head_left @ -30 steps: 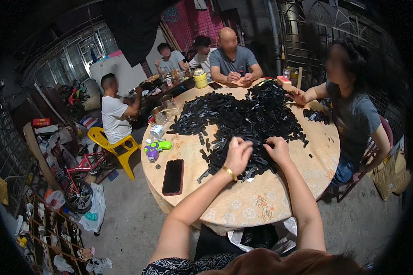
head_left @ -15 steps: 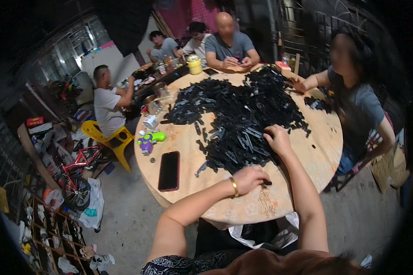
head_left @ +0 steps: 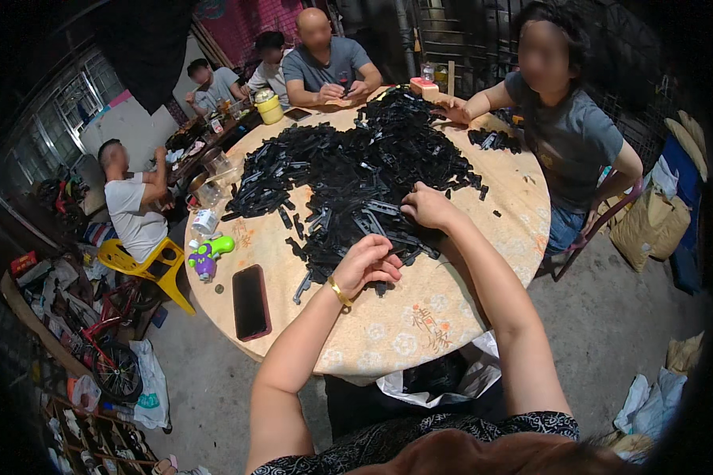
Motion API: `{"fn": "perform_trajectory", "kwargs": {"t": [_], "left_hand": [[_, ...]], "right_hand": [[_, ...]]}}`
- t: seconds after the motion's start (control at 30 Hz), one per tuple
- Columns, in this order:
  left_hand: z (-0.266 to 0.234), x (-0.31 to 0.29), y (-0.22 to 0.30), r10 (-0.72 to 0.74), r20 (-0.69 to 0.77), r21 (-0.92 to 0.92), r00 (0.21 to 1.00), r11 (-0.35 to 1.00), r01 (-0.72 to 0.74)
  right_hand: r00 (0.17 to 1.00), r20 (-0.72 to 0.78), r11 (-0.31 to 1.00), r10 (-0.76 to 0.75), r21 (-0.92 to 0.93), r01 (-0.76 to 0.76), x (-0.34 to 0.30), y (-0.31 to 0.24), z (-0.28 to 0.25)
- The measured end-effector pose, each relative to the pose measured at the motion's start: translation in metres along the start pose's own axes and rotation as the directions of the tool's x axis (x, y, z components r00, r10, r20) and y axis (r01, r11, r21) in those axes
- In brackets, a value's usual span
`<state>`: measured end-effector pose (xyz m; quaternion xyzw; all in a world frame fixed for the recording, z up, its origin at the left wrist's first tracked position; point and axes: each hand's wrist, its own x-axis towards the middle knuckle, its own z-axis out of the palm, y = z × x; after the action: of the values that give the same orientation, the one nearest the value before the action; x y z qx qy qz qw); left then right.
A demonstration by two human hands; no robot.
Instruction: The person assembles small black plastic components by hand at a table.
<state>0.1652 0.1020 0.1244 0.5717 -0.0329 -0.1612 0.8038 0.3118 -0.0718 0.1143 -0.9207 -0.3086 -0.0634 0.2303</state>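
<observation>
A broad pile of small black plastic pieces (head_left: 348, 178) covers much of the round table. My left hand (head_left: 364, 263), with a gold bracelet at the wrist, is over the pile's near edge. Its fingers are loosely curled and apart, and nothing shows in them. At the pile's right side, my right hand (head_left: 429, 207) has its fingers bent together against the pieces. Whatever is between those fingertips is hidden. Longer grey-black strips lie just below that hand.
A phone (head_left: 251, 302), a green-and-purple toy (head_left: 211, 255) and a white tub (head_left: 204, 222) stand on the tablecloth (head_left: 356, 348) at left. A person (head_left: 570, 127) sits at the right, touching the pile's far side. Another person (head_left: 325, 63) sits opposite beside a yellow container (head_left: 268, 108).
The view has swung, shifting the scene leftward. My left hand has lifted off the cloth to the pile's near edge and turned. My right hand's fingers have drawn together at the pile.
</observation>
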Motion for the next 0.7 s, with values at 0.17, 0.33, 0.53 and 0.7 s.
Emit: {"fn": "perform_trajectory", "kwargs": {"t": [0.17,0.33,0.53,0.7], "left_hand": [[-0.003,0.003,-0.006,0.02,-0.032,0.149,0.999,0.989,-0.015],[-0.002,0.004,-0.006,0.072,-0.129,0.209,0.989,0.977,-0.043],[-0.003,0.001,0.0,0.066,-0.123,0.121,0.99,0.991,-0.051],[-0.001,-0.001,0.003,0.052,-0.058,0.064,0.997,0.997,-0.048]], "right_hand": [[0.994,-0.096,0.998,-0.044,-0.056,0.039,-0.008,0.001,-0.008],[0.869,-0.459,0.948,-0.187,0.148,0.282,-0.029,-0.02,-0.019],[0.744,-0.383,0.802,-0.548,0.014,0.598,-0.063,-0.053,-0.01],[0.723,-0.395,0.788,-0.566,-0.003,0.615,-0.069,-0.05,-0.009]]}}
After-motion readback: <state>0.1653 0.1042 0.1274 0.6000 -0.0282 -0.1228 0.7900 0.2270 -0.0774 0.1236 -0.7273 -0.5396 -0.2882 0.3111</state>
